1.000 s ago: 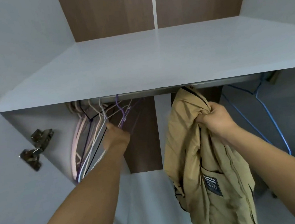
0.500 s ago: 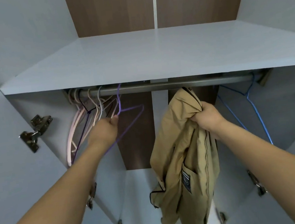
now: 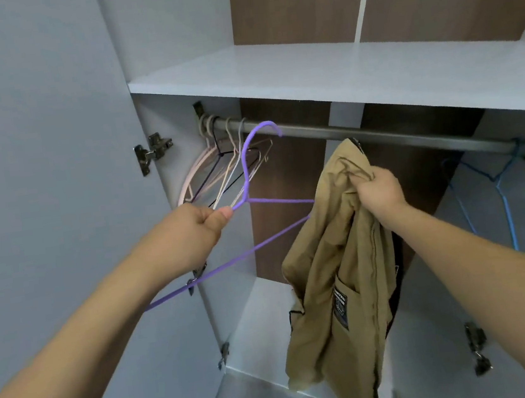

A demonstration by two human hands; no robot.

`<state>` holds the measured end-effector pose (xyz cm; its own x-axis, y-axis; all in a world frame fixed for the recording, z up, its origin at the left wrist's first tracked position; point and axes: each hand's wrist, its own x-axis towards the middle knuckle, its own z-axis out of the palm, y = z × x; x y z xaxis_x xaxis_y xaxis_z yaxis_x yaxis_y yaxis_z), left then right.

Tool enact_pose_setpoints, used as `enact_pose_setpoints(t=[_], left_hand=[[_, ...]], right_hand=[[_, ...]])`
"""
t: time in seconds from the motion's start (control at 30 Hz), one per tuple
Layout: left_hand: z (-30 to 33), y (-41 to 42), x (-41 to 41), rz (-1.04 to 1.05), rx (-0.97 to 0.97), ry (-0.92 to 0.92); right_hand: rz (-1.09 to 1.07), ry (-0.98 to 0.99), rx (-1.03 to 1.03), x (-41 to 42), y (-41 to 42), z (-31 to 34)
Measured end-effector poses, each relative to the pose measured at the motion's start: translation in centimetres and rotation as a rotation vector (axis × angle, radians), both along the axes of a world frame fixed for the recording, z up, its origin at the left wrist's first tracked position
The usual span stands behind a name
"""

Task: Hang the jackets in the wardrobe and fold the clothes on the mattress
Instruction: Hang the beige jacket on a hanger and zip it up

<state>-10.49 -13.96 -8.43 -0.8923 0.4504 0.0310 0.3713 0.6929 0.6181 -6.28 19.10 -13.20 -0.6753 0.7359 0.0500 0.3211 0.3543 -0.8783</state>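
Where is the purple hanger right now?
In the head view, the purple hanger is left of centre, pinched in the left hand. Its hook is in front of the wardrobe rail, and its right end is hidden behind the tan jacket.

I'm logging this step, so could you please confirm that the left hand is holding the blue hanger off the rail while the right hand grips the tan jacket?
Not quite: the head view shows the left hand holding the purple hanger, off the rail. The blue hanger hangs on the rail at the far right. The right hand does grip the tan jacket.
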Motion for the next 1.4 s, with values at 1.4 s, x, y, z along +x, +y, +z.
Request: enact_pose_setpoints(t=[1.4], left_hand=[[-3.0,8.7,3.4,0.100,0.373,0.778]], right_hand=[[0.552,-0.051,0.598,2.6,-0.8,7.4]])
